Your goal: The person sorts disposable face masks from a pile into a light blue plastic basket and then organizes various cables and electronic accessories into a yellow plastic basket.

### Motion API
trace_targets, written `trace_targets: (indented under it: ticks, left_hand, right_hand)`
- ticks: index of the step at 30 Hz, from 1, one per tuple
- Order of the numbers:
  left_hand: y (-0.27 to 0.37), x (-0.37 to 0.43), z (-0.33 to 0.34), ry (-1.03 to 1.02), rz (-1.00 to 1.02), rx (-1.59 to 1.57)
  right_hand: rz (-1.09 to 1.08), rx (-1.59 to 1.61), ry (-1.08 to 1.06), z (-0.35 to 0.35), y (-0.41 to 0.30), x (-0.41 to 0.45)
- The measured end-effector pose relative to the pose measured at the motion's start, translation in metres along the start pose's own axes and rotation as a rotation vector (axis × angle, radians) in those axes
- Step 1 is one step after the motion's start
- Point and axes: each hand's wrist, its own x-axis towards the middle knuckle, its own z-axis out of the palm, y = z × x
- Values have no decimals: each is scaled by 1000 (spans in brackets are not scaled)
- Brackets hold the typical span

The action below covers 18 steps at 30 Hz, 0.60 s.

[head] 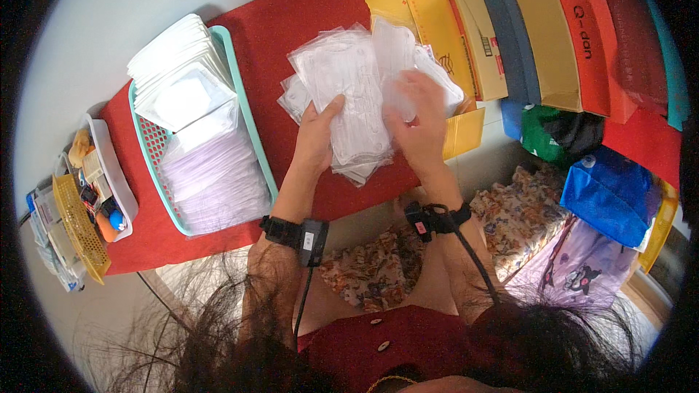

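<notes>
My left hand (319, 134) grips a thick stack of white items in clear plastic sleeves (349, 87), its thumb on top. My right hand (418, 114) is blurred at the stack's right side, with its fingers on a single white sleeved piece (394, 46). More white sleeved pieces (445, 82) lie behind my right hand, at the yellow box. To the left, a mint-green plastic basket (248, 136) holds rows of white packets (185, 82) and pale lilac packets (218, 180). What the sleeves contain is not clear.
The red-covered table (262, 60) carries a white tray of small items (117, 174) and a yellow perforated basket (79, 224) at the left. An open yellow cardboard box (464, 131) stands right, beside several upright boxes (546, 33). A blue bag (609, 196) is lower right. Cables run from both wrists.
</notes>
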Motion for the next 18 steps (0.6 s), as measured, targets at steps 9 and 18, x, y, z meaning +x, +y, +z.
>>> trace_targets:
  ticks: [9,18]
  left_hand:
    - [-6,4,6,77,-42,51]
    - [-14,9,3,24,50,143]
  right_hand:
    - [819,698,-112,13,56,12]
    - [850,1148,149,-10,33,32]
